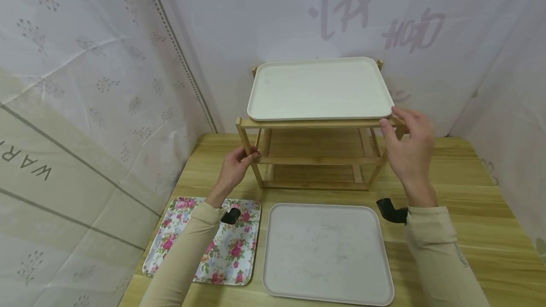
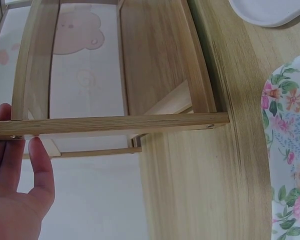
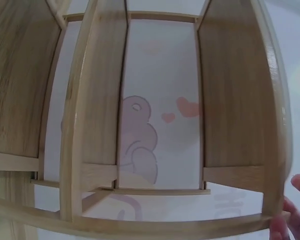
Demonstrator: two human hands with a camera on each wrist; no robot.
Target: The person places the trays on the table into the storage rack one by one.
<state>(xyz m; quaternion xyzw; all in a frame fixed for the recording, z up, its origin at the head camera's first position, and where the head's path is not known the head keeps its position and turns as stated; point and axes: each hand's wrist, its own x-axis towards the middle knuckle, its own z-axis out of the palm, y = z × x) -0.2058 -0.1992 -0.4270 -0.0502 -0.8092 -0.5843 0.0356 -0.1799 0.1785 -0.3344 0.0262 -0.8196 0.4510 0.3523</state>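
1. Rack work, from where I'm sitting: the wooden rack (image 1: 317,153) stands at the back of the table (image 1: 482,212), and both hands are on its front corners, so I'd call this the steadying or squaring-up step.

2. Left hand (image 1: 236,167) is curled round the rack's front-left post, fingers wrapped on it at about mid height. The left wrist view backs that up, with fingers (image 2: 42,170) lying against a wooden rail (image 2: 110,125).

3. Right hand (image 1: 409,143) is up at the front-right corner, fingers loosely bent and spread. Fingertips look to be touching the corner just under the top tray's edge, but I can't tell if it's really gripping. The right wrist view only shows fingertips (image 3: 295,210) at the frame's edge.

4. White tray (image 1: 320,89) already sits on the top shelf, above and between the two hands. The middle and lower shelves look bare.

5. Near side of the hands, towards the body: plain tray (image 1: 326,252) lies flat between the forearms, floral tray (image 1: 204,243) sits under the left forearm.

6. My guess at the next move: let go of one corner, reach back for a flat tray, and slide it in level on a free shelf. Keeping one hand on the post should stop the rack from scooting.
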